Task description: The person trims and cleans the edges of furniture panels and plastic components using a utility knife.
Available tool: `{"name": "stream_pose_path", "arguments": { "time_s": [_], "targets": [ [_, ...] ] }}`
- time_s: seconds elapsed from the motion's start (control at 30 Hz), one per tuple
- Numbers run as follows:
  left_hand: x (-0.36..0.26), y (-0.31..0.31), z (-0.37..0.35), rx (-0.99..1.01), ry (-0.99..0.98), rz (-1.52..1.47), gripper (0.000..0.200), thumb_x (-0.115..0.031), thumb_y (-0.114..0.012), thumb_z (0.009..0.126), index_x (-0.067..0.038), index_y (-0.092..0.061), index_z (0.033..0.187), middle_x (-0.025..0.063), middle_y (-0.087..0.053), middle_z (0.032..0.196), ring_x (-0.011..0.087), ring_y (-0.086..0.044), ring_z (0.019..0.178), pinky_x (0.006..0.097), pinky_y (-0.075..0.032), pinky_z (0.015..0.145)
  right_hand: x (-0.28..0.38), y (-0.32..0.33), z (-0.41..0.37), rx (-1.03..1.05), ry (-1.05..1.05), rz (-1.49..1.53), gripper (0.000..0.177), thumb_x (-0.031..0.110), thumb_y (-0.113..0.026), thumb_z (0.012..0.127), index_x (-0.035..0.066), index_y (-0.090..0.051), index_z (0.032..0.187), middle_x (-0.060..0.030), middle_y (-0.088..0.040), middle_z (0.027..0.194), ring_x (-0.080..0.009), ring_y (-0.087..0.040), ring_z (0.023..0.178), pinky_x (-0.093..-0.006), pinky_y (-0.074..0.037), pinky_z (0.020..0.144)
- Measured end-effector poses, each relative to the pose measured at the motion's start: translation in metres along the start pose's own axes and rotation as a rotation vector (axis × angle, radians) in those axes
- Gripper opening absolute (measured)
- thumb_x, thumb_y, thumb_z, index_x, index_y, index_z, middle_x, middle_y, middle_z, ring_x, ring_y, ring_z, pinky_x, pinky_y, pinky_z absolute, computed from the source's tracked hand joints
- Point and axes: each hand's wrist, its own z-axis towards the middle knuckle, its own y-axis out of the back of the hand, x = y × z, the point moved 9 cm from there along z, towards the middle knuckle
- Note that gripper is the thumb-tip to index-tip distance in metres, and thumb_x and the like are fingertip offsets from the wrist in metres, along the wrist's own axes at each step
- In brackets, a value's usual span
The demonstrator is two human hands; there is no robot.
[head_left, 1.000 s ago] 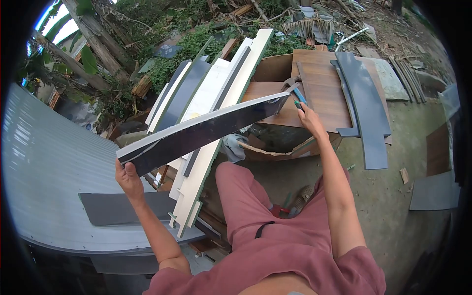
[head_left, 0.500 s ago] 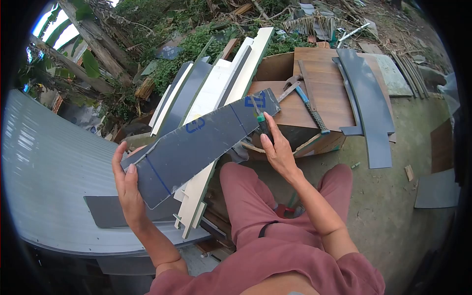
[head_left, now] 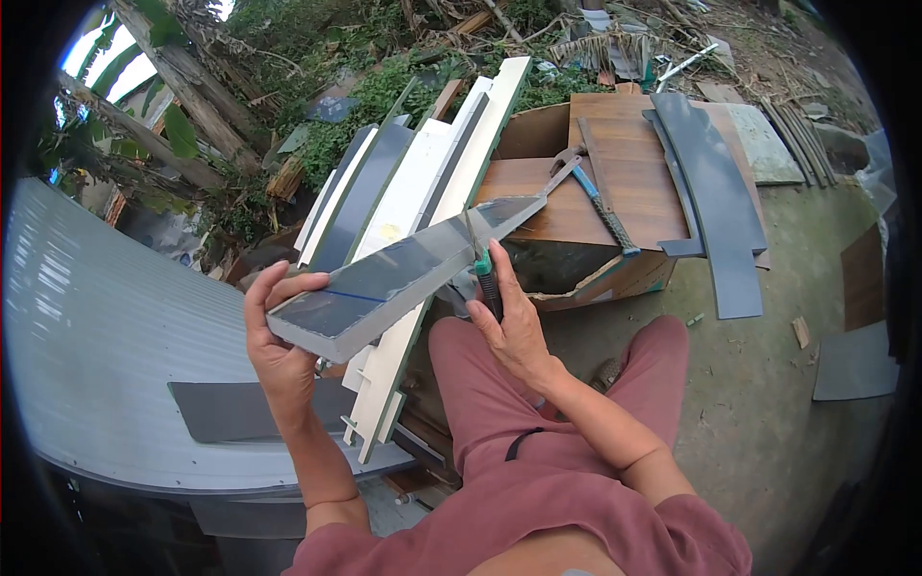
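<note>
My left hand (head_left: 280, 322) grips the near left end of a long dark grey board (head_left: 384, 269), thumb on its top face and fingers around its edge. The board is tilted so that its thick pale side edge faces me, and a blue line crosses its face close to that hand. In my right hand (head_left: 519, 326) is a knife (head_left: 488, 283) with a green and black handle, its narrow blade pointing up and overlapping the board's right part. The board's far tip reaches over a brown wooden panel (head_left: 538, 182).
A hammer (head_left: 603, 206) with a blue handle lies on the brown panel, near more grey boards (head_left: 706, 192). Long white strips (head_left: 408, 187) lean behind the held board. Corrugated metal sheeting (head_left: 115, 336) spreads at left; concrete ground (head_left: 749, 413) lies at right.
The board has been tipped, so its marked face is now foreshortened and its thick edge shows. My left hand has shifted right; my right hand with the knife has moved slightly left and down.
</note>
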Motion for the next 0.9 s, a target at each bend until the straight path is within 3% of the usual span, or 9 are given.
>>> {"name": "stream_pose_path", "arguments": {
  "time_s": [0.1,0.2,0.33,0.5,0.63,0.7,0.8,0.87,0.9],
  "targets": [
    [-0.008,-0.003,-0.006,-0.001,-0.107,0.115,0.036,0.007,-0.073,0.069,-0.002,-0.054,0.099,0.0144,-0.066,0.1,0.0191,-0.062,0.097,0.0292,-0.049,0.088,0.028,0.004,-0.002,0.007,0.01,0.062,0.066,0.018,-0.055,0.09,0.009,-0.02,0.145,-0.0235,-0.048,0.125,-0.04,-0.051,0.111,-0.0396,-0.043,0.092],
    [-0.004,-0.004,-0.005,-0.026,-0.09,-0.027,0.032,0.011,-0.066,0.075,0.001,-0.051,0.101,0.0192,-0.062,0.105,0.0221,-0.063,0.094,0.0351,-0.058,0.078,0.074,0.006,-0.004,0.041,0.148,0.078,0.062,0.017,-0.054,0.09,0.009,-0.024,0.144,-0.0216,-0.052,0.115,-0.0376,-0.055,0.099,-0.0391,-0.046,0.084],
    [0.0,0.001,-0.001,-0.03,-0.091,-0.052,0.031,0.014,-0.062,0.076,0.002,-0.049,0.102,0.0213,-0.06,0.107,0.0236,-0.064,0.092,0.0369,-0.061,0.073,0.118,0.001,-0.002,0.071,0.358,0.058,0.062,0.014,-0.057,0.087,0.01,-0.03,0.143,-0.0144,-0.053,0.099,-0.0301,-0.057,0.077,-0.0375,-0.049,0.068],
    [-0.008,-0.003,-0.005,-0.009,-0.131,-0.015,0.03,0.008,-0.065,0.078,0.001,-0.049,0.103,0.0224,-0.06,0.106,0.0258,-0.064,0.092,0.0386,-0.061,0.072,0.124,-0.019,-0.003,0.129,0.313,-0.025,0.07,0.012,-0.062,0.081,0.017,-0.03,0.143,-0.0084,-0.044,0.082,-0.0236,-0.05,0.061,-0.0365,-0.047,0.057],
    [0.003,0.008,-0.003,-0.044,-0.096,-0.076,0.033,-0.002,-0.07,0.077,0.0,-0.049,0.102,0.0223,-0.061,0.105,0.0256,-0.065,0.088,0.0373,-0.061,0.069,0.101,-0.014,0.001,0.135,0.256,-0.048,0.069,0.011,-0.061,0.083,0.017,-0.029,0.143,-0.0091,-0.045,0.082,-0.0253,-0.051,0.063,-0.0375,-0.047,0.058],
    [0.007,0.014,-0.003,-0.065,-0.081,-0.038,0.034,-0.006,-0.071,0.076,0.0,-0.049,0.101,0.022,-0.061,0.104,0.0255,-0.066,0.085,0.037,-0.061,0.068,0.073,-0.012,0.005,0.187,0.124,-0.099,0.053,0.016,-0.048,0.093,0.009,-0.029,0.142,-0.0192,-0.053,0.102,-0.0345,-0.055,0.086,-0.0391,-0.046,0.079],
    [0.012,0.022,0.0,-0.093,-0.081,-0.008,0.034,-0.009,-0.072,0.076,0.0,-0.049,0.1,0.0208,-0.063,0.1,0.0253,-0.068,0.076,0.0358,-0.061,0.065,0.026,-0.004,0.013,0.223,-0.106,-0.135,0.051,0.017,-0.044,0.095,0.01,-0.029,0.143,-0.0224,-0.053,0.114,-0.0367,-0.055,0.099,-0.039,-0.043,0.087],
    [0.014,0.027,0.001,-0.093,-0.092,0.008,0.034,-0.011,-0.072,0.077,0.0,-0.049,0.1,0.0204,-0.064,0.1,0.0252,-0.068,0.073,0.0344,-0.06,0.063,-0.003,0.005,0.021,0.148,-0.095,-0.181,0.049,0.017,-0.043,0.096,0.011,-0.029,0.143,-0.0241,-0.052,0.118,-0.0372,-0.054,0.107,-0.0385,-0.042,0.091],
    [0.013,0.029,0.002,-0.128,-0.097,0.04,0.033,-0.013,-0.071,0.079,-0.001,-0.048,0.099,0.0182,-0.065,0.095,0.0254,-0.068,0.069,0.0333,-0.059,0.061,-0.018,0.011,0.024,0.045,0.006,-0.248,0.049,0.027,-0.043,0.097,0.018,-0.03,0.143,-0.0164,-0.053,0.088,-0.0351,-0.056,0.079,-0.0437,-0.045,0.073]
  ]
}}
